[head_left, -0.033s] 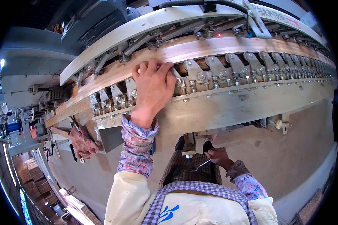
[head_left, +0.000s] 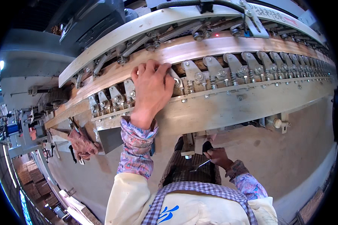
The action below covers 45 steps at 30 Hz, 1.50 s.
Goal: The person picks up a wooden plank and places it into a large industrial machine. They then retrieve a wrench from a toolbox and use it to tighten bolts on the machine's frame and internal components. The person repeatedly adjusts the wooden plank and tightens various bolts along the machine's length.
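Observation:
My left hand (head_left: 152, 88) lies over the near row of spring-loaded roller brackets (head_left: 214, 69), its fingers bent and close together. The fingertips reach down at the near edge of a long wooden board (head_left: 221, 45) that runs between two rows of rollers. What those fingers grip is hidden under them. Low down, in front of my body, my right hand (head_left: 219, 157) is closed round a slim metal hand tool (head_left: 202, 165) with a thin shiny shaft; a black part (head_left: 206, 146) shows above the fist. Its exact kind cannot be made out.
A pale metal rail (head_left: 214, 105) carries the near brackets, and a white beam (head_left: 139, 30) spans the far ones. Worn gloves (head_left: 82, 144) hang at the machine's left end, beside a dark ridged wheel (head_left: 55, 96). Stacked wood (head_left: 32, 176) stands at far left.
The view has shifted very slightly, so the machine sits a little further left. Both hands hold nearly the same places.

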Motion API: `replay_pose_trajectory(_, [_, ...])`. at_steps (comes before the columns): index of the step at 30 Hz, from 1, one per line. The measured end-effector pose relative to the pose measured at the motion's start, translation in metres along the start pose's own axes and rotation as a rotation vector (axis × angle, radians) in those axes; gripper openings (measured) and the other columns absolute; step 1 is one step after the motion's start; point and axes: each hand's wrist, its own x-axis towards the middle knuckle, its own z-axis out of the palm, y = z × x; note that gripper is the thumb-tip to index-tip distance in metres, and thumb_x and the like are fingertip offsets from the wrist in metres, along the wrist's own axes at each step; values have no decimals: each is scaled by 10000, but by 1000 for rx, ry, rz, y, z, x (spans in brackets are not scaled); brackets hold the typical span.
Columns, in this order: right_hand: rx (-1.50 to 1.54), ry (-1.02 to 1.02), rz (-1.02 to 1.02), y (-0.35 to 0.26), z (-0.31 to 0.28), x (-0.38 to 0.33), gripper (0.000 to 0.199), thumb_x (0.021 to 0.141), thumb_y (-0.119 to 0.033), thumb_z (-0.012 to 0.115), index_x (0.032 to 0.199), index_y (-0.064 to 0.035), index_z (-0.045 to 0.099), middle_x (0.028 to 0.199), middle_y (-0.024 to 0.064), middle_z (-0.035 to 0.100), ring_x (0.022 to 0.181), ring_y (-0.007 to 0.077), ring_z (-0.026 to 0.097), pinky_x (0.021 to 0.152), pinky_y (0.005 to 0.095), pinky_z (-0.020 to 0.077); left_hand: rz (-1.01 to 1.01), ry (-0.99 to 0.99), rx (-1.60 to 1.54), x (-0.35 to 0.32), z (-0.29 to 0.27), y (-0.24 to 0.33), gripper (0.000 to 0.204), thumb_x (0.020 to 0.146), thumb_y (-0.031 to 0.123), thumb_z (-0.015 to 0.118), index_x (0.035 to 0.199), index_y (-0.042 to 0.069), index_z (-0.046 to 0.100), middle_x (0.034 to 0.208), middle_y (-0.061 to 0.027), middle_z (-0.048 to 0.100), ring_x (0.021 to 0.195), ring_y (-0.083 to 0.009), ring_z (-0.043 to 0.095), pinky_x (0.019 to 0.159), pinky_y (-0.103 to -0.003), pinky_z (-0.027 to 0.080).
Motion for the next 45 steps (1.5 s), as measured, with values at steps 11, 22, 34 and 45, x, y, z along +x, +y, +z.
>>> replay_pose_trajectory(11, [10,-136,81,-2,-5,-1,291,883,-301,549,678,-95,557,634,106,598,606,329,604,535,441,469,164,-52,57,51,30,58,306,803,347,634,851,47,670,837,-99,648,844,-290,584,824,-433,377])
replay_pose_trajectory(22, [10,-146,73,-3,-6,-1,340,911,-382,512,718,-125,624,653,105,622,616,325,612,544,455,460,-114,-104,-97,47,48,80,403,796,341,670,1088,69,623,847,-115,672,869,-302,590,873,-431,365])
replay_pose_trajectory(34, [-79,-212,104,-5,-10,2,281,887,-341,526,755,-117,633,675,82,626,637,310,619,556,430,480,2,81,-10,36,54,70,285,771,293,665,978,98,683,962,-94,609,989,-309,510,883,-470,339])
replay_pose_trajectory(45, [-48,-93,22,10,16,-2,351,893,-336,566,629,-106,540,563,106,572,543,327,587,495,444,439,64,249,-331,-35,-16,27,335,788,176,669,1110,86,647,1168,-116,584,1097,-311,488,954,-416,343])
